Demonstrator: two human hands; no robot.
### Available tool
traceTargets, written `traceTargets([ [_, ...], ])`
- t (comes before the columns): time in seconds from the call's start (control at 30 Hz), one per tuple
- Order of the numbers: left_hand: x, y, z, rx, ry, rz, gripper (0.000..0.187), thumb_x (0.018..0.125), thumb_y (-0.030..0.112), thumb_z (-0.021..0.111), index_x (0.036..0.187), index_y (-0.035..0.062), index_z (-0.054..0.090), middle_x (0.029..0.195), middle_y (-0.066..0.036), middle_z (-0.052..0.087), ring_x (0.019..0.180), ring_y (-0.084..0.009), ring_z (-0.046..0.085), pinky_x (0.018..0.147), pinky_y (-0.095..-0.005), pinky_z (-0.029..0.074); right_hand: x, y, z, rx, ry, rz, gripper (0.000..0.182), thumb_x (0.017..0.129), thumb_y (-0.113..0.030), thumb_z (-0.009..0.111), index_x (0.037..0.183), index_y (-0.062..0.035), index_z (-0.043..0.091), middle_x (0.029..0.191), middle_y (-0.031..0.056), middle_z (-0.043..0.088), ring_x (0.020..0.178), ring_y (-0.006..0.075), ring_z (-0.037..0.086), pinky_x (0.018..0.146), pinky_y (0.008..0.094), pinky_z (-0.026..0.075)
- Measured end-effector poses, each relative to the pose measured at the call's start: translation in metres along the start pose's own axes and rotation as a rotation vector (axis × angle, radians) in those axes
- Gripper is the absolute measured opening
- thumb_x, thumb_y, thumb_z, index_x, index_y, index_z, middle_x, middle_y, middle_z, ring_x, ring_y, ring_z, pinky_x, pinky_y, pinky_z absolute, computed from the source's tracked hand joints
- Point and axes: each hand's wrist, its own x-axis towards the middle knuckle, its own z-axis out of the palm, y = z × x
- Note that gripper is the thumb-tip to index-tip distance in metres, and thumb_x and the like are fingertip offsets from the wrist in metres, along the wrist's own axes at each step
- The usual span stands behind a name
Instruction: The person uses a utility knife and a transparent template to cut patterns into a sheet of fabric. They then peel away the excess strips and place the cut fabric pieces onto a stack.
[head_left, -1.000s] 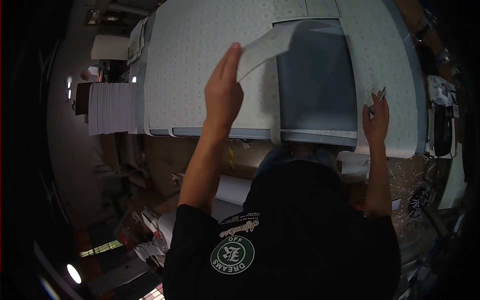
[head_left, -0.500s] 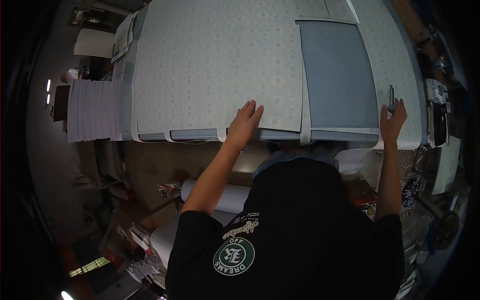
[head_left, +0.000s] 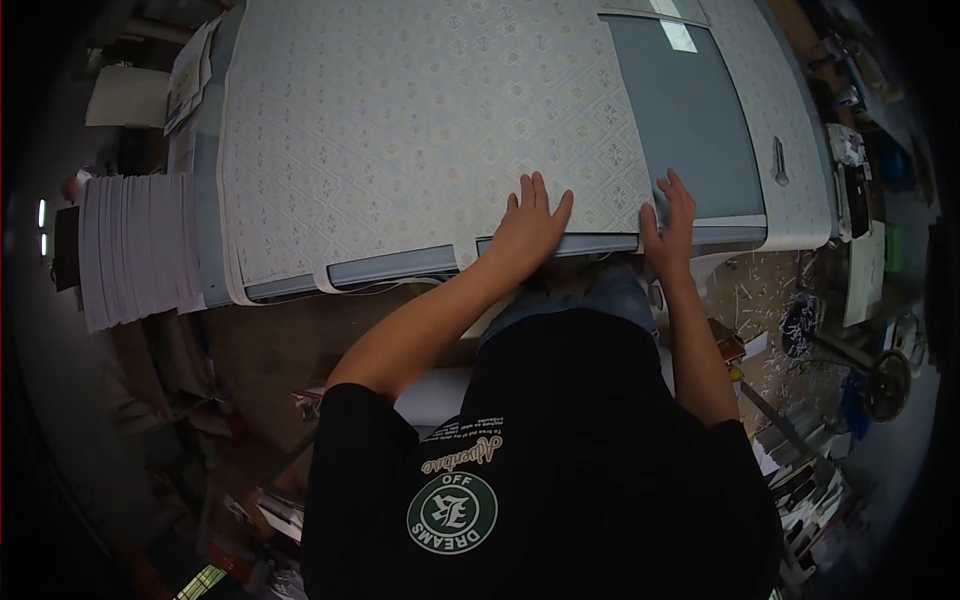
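A large pale patterned sheet (head_left: 430, 130), like wallpaper, covers much of the table. My left hand (head_left: 532, 228) lies on it near the front edge, fingers spread and pressing flat. My right hand (head_left: 674, 225) is at the sheet's front right corner, thumb beside the sheet's edge and fingers raised apart over the bare grey-blue tabletop (head_left: 690, 120). To the right, on another patterned strip (head_left: 795, 205), lies a narrow grey tool (head_left: 779, 165) with a rounded end; neither hand touches it.
A tall stack of white sheets (head_left: 135, 245) stands at the table's left end, with loose papers (head_left: 190, 75) behind it. Pale strips hang over the front edge. Scraps litter the floor (head_left: 765, 300) at right, near a round metal stand (head_left: 888, 380).
My right hand has let go of the grey tool, or left its side, and moved left to the sheet's corner. My left hand stays on the sheet. The camera view has shifted.
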Motion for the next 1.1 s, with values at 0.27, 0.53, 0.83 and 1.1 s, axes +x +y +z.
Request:
traceTargets([
  [0.27, 0.013, -0.056, -0.069, -0.365, 0.148, -0.145, 0.044, 0.091, 0.009, 0.059, 0.135, 0.0055, 0.059, 0.129, -0.020, 0.066, 0.114, -0.0391, 0.066, 0.089, -0.0462, 0.057, -0.006, 0.015, 0.018, 0.089, -0.038, 0.140, 0.044, 0.102, -0.012, 0.056, 0.143, 0.0014, 0.052, 0.137, 0.0217, 0.058, 0.125, 0.0372, 0.054, 0.110, 0.0440, 0.042],
  [0.53, -0.096, -0.153, -0.092, -0.024, 0.459, -0.183, 0.056, 0.090, -0.003, 0.055, 0.144, 0.0120, 0.058, 0.146, -0.017, 0.058, 0.134, -0.0406, 0.056, 0.111, -0.0503, 0.046, -0.005, 0.014, 0.016, -0.026, -0.079, 0.015, 0.032, 0.099, -0.014, 0.059, 0.127, 0.0011, 0.059, 0.144, 0.0212, 0.055, 0.132, 0.0404, 0.050, 0.113, 0.0486, 0.038],
  [0.83, -0.167, -0.159, -0.014, -0.192, -0.123, -0.479, 0.050, 0.101, 0.015, 0.048, 0.150, 0.0171, 0.052, 0.158, -0.015, 0.046, 0.145, -0.0363, 0.046, 0.117, -0.0447, 0.041, -0.007, 0.013, 0.015, -0.041, -0.133, -0.018, 0.032, 0.097, -0.013, 0.062, 0.126, 0.0010, 0.060, 0.149, 0.0211, 0.050, 0.135, 0.0431, 0.046, 0.113, 0.0528, 0.037],
  [1.1, -0.161, -0.186, -0.028, -0.206, -0.252, -0.354, 0.067, 0.082, -0.002, 0.066, 0.147, 0.0138, 0.055, 0.156, -0.016, 0.049, 0.141, -0.0351, 0.049, 0.115, -0.0398, 0.045, -0.006, 0.015, 0.013, -0.045, -0.126, -0.032, 0.030, 0.098, -0.012, 0.061, 0.126, 0.0008, 0.060, 0.148, 0.0205, 0.052, 0.135, 0.0417, 0.047, 0.113, 0.0520, 0.037],
])
